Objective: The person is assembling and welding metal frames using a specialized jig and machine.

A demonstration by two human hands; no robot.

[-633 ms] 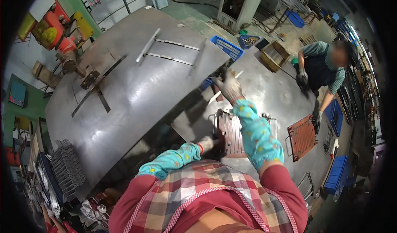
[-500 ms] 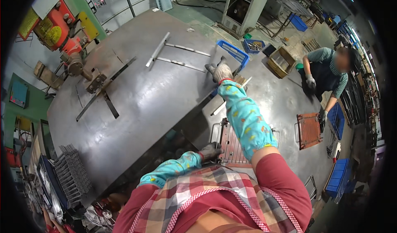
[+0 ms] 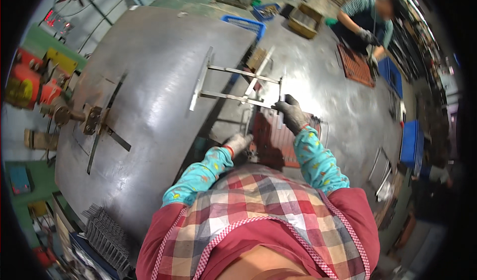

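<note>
One strip (image 3: 266, 61) underlies the frame (image 3: 238, 73) the right hand (image 3: 292, 115) grips; left hand's (image 3: 239, 144) hold unclear.

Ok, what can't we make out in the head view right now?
All head view:
Left hand: blurred; touching or gripping the red slatted plate, can't tell.
Red slatted plate: near side hidden by the checked apron.
Metal frame: part of right end covered by the right hand.
Red machine: cut off by dark fisheye rim.
</note>
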